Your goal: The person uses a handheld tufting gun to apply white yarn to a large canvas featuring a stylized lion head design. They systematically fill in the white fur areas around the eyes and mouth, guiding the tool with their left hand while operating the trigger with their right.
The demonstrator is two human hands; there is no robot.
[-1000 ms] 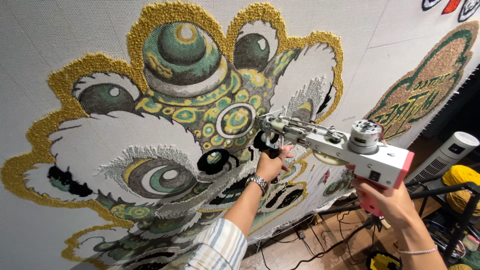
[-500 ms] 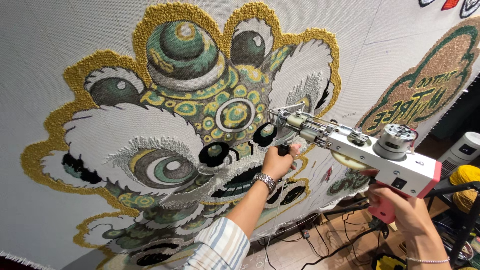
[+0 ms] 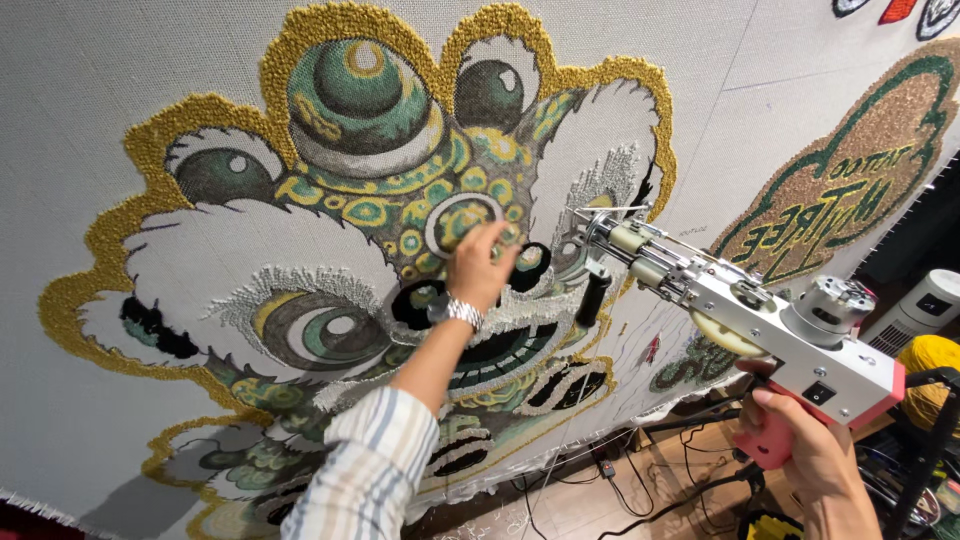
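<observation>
A large tufted lion-head design (image 3: 360, 180) in gold, green and white covers the stretched grey backing cloth (image 3: 60, 120). My left hand (image 3: 478, 266), with a watch on its wrist and a striped sleeve behind it, presses its fingers on the tufted pile near the round green and gold spot at the middle of the face. My right hand (image 3: 805, 455) grips the pink handle of a tufting gun (image 3: 740, 310). The gun's needle end points at the cloth just right of my left hand, a little off the surface.
A second tufted patch (image 3: 840, 190) in tan and green hangs at the right of the cloth. Below lie cables on a wooden floor (image 3: 610, 500). A yellow yarn cone (image 3: 930, 365) and a white cylinder device (image 3: 925, 305) stand at the far right.
My left hand has let go of the gun's front and moved up and left onto the tufted face. The gun has drawn back slightly from the cloth.
</observation>
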